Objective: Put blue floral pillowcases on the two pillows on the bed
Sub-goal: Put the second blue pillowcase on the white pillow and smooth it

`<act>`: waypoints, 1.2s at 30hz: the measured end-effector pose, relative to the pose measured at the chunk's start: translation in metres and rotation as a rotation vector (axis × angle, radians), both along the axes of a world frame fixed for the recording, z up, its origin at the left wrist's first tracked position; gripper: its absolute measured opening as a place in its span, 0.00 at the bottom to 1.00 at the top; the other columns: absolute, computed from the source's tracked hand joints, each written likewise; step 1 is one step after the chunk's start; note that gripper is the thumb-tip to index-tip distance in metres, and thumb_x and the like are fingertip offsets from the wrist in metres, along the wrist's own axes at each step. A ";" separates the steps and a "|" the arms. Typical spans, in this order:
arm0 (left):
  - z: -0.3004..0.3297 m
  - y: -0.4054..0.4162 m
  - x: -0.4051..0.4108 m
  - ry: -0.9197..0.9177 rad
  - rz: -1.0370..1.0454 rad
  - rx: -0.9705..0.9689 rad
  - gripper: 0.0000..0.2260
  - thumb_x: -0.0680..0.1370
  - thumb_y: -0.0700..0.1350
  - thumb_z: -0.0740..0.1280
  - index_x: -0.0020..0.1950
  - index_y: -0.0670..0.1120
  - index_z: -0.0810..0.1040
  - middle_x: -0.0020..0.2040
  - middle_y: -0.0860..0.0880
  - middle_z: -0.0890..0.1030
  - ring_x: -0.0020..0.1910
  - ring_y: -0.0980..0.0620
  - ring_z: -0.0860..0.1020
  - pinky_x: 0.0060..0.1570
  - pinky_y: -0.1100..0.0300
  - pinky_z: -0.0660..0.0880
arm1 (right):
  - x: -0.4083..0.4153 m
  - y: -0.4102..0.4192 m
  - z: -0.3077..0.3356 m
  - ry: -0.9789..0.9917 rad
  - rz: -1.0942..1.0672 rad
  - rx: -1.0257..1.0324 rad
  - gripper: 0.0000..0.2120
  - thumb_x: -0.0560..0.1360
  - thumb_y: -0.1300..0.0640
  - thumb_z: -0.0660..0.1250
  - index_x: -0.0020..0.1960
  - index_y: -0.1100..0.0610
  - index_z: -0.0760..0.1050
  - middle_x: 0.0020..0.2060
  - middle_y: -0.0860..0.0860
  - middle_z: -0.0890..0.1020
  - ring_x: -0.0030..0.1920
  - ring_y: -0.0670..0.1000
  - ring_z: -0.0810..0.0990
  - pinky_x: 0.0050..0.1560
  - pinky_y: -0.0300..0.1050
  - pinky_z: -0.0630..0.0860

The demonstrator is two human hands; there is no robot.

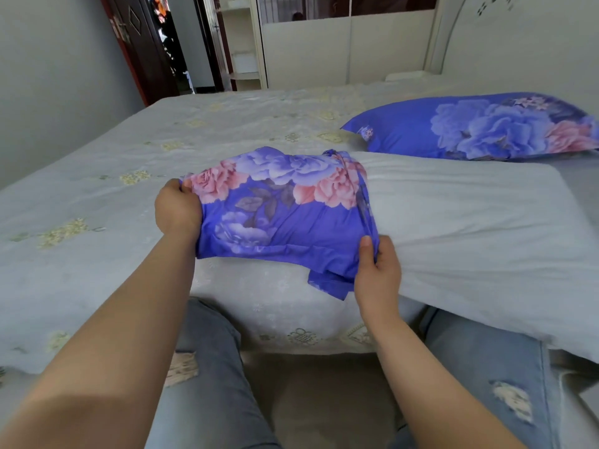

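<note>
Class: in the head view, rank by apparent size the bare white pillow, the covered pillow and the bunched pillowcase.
1. Bare white pillow
2. Covered pillow, though it lies farther away
3. Bunched pillowcase

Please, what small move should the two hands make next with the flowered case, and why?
Probably draw the bunched blue floral pillowcase further right along the bare white pillow. Only its left end is covered, and the left hand and right hand already grip the cloth.
</note>
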State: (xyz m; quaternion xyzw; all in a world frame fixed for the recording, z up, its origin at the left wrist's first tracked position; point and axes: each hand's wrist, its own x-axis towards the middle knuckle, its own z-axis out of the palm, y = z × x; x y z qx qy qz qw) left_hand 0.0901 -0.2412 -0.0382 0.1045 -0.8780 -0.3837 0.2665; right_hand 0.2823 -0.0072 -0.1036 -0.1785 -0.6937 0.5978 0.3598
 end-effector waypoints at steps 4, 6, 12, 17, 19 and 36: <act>-0.003 -0.003 -0.009 -0.043 0.050 -0.095 0.13 0.81 0.46 0.55 0.51 0.39 0.75 0.53 0.35 0.78 0.52 0.35 0.75 0.47 0.49 0.71 | -0.010 -0.002 0.035 0.159 -0.015 -0.105 0.13 0.81 0.56 0.58 0.37 0.52 0.67 0.33 0.44 0.72 0.33 0.40 0.69 0.37 0.32 0.68; -0.009 -0.012 -0.014 -0.091 0.041 -0.068 0.12 0.79 0.44 0.56 0.53 0.39 0.76 0.53 0.35 0.78 0.53 0.35 0.76 0.48 0.49 0.72 | -0.012 0.002 0.053 0.204 -0.046 -0.087 0.15 0.81 0.58 0.58 0.36 0.51 0.66 0.32 0.43 0.71 0.32 0.37 0.68 0.37 0.29 0.66; -0.031 -0.017 -0.026 -0.330 -0.033 0.195 0.16 0.75 0.43 0.60 0.57 0.37 0.77 0.57 0.35 0.78 0.55 0.35 0.77 0.56 0.45 0.75 | 0.002 0.031 0.075 0.255 -0.172 0.098 0.08 0.81 0.58 0.58 0.43 0.53 0.71 0.35 0.41 0.75 0.36 0.33 0.72 0.40 0.26 0.67; -0.042 -0.013 -0.026 -0.353 -0.077 0.190 0.14 0.78 0.43 0.59 0.56 0.35 0.77 0.55 0.34 0.79 0.55 0.36 0.77 0.57 0.48 0.74 | 0.014 0.058 0.053 -0.121 -0.181 0.268 0.08 0.80 0.55 0.58 0.44 0.56 0.70 0.34 0.48 0.75 0.37 0.45 0.75 0.39 0.43 0.64; -0.037 -0.007 -0.018 -0.301 -0.107 0.130 0.14 0.80 0.43 0.58 0.55 0.35 0.77 0.54 0.34 0.79 0.54 0.36 0.77 0.54 0.50 0.72 | 0.017 0.071 0.061 -0.466 -0.129 0.469 0.10 0.80 0.52 0.57 0.49 0.58 0.71 0.43 0.57 0.79 0.47 0.59 0.77 0.41 0.46 0.64; -0.046 -0.019 0.001 -0.258 -0.025 -0.233 0.09 0.79 0.42 0.56 0.51 0.42 0.75 0.53 0.36 0.78 0.53 0.36 0.75 0.53 0.50 0.69 | -0.128 0.084 0.115 -0.615 0.089 0.646 0.12 0.77 0.48 0.61 0.47 0.56 0.77 0.42 0.56 0.81 0.43 0.57 0.80 0.41 0.44 0.71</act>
